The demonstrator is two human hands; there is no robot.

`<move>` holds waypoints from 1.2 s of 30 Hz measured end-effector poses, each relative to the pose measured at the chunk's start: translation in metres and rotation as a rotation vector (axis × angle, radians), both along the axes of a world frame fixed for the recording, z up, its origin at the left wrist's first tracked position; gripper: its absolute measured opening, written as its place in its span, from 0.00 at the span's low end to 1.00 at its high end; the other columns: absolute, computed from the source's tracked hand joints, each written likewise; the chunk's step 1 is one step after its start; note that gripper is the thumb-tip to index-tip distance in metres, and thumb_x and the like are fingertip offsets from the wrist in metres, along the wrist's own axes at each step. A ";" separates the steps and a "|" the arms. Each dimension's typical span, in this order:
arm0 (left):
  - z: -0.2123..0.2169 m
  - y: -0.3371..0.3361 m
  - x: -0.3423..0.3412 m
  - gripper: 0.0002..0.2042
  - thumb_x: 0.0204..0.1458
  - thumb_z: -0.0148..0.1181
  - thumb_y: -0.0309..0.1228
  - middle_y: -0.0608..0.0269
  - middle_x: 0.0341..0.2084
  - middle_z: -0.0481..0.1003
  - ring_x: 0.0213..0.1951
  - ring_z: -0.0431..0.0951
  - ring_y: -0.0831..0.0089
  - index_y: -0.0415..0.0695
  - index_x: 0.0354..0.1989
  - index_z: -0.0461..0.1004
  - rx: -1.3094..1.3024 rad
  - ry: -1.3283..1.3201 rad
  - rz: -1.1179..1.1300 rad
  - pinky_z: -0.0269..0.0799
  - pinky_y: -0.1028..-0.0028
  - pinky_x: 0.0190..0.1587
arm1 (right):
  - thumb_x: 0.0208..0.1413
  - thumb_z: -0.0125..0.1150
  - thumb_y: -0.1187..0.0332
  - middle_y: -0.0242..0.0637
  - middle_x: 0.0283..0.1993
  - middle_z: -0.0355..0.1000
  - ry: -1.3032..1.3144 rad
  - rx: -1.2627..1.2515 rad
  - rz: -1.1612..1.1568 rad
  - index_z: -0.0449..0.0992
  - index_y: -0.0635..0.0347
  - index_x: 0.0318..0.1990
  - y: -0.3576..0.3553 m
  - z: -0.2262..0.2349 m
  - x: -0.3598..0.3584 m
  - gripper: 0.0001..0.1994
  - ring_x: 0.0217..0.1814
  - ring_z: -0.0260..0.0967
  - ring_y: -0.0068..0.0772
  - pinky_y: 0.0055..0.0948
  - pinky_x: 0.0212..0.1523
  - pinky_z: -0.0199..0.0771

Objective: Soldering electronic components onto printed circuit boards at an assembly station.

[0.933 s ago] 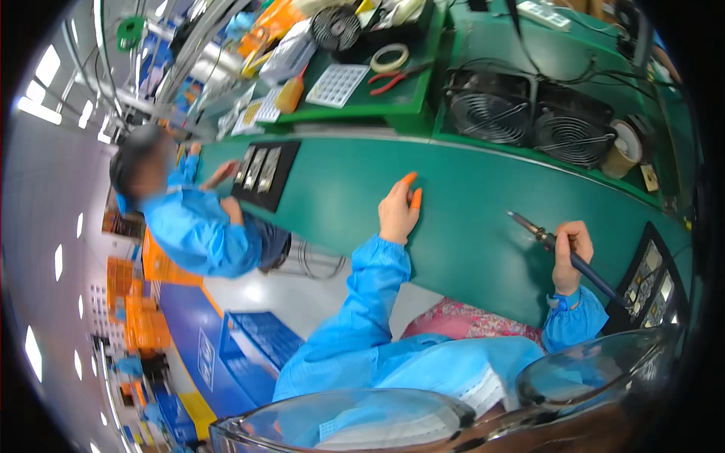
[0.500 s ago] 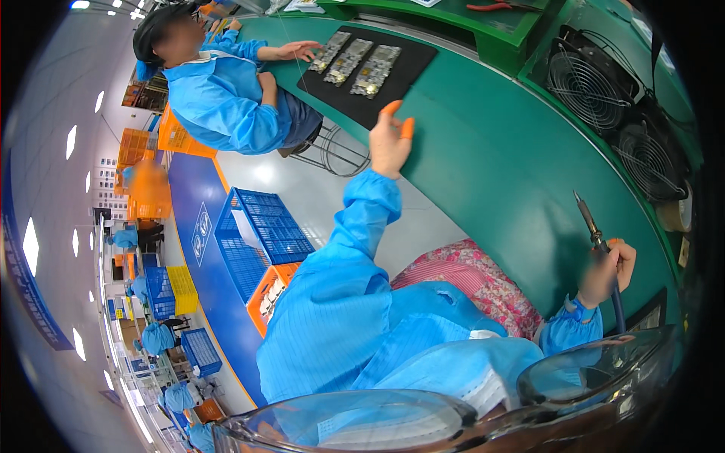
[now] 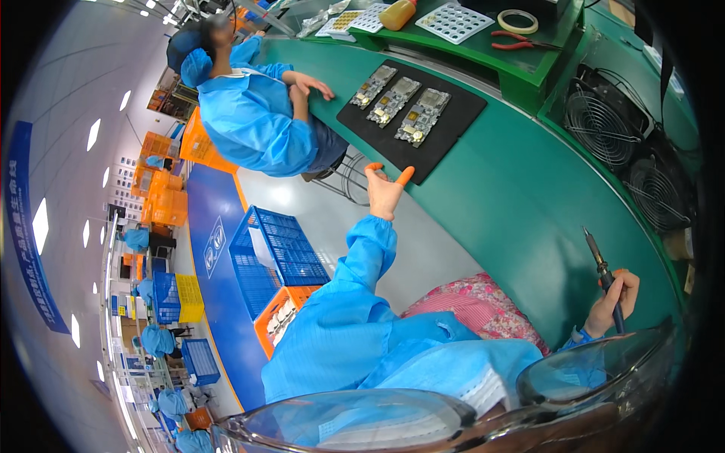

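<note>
Three circuit boards (image 3: 399, 102) are carried on a black mat (image 3: 453, 132) just beyond the released left hand (image 3: 386, 192); a soldering iron (image 3: 602, 270) is grasped by the right hand (image 3: 613, 303).

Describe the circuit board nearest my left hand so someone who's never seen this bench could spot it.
On the green bench lies a black mat bearing three circuit boards in a row. The left hand reaches toward its near edge. Yours is the rightmost board, closest to the two fans.

Floor: grey floor (image 3: 83, 90), shiny, with a wide blue strip (image 3: 219, 302).
Bench: long green bench (image 3: 529, 196) that curves.
Crates: blue crates (image 3: 276, 253) and orange crates (image 3: 162, 196) on the floor.
Light: bright white spots shine on the floor.
</note>
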State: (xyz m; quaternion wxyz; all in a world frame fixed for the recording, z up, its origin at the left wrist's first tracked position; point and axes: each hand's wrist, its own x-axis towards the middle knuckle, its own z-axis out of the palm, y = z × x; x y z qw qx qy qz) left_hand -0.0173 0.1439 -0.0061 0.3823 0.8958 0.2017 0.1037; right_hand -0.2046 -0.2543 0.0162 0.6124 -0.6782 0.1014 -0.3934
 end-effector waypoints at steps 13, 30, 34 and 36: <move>0.034 -0.002 -0.010 0.32 0.27 0.68 0.56 0.51 0.27 0.73 0.32 0.74 0.57 0.37 0.31 0.70 0.503 0.015 -0.390 0.70 0.65 0.34 | 0.56 0.43 0.72 0.39 0.30 0.59 0.086 0.209 -0.022 0.63 0.67 0.32 -0.065 -0.089 -0.019 0.06 0.27 0.56 0.25 0.20 0.26 0.61; 0.011 -0.006 -0.004 0.13 0.54 0.45 0.27 0.51 0.43 0.71 0.12 0.46 0.85 0.39 0.47 0.58 -1.204 0.146 -0.192 0.42 0.80 0.14 | 0.56 0.44 0.70 0.38 0.29 0.60 0.001 -0.142 -0.067 0.63 0.65 0.31 -0.004 -0.004 -0.004 0.07 0.25 0.57 0.25 0.20 0.24 0.59; 0.023 -0.018 -0.005 0.06 0.56 0.42 0.28 0.52 0.43 0.71 0.12 0.46 0.88 0.39 0.38 0.63 -1.250 0.319 -0.325 0.43 0.83 0.12 | 0.56 0.45 0.69 0.37 0.29 0.60 0.057 -0.078 -0.106 0.64 0.66 0.31 0.001 0.003 -0.006 0.08 0.25 0.58 0.23 0.19 0.24 0.60; 0.027 -0.036 -0.015 0.06 0.56 0.43 0.28 0.52 0.43 0.71 0.12 0.46 0.88 0.39 0.35 0.63 -1.233 0.390 -0.367 0.43 0.83 0.12 | 0.56 0.45 0.70 0.36 0.29 0.60 0.104 -0.069 -0.076 0.64 0.66 0.31 -0.002 0.005 -0.007 0.08 0.25 0.58 0.23 0.19 0.24 0.61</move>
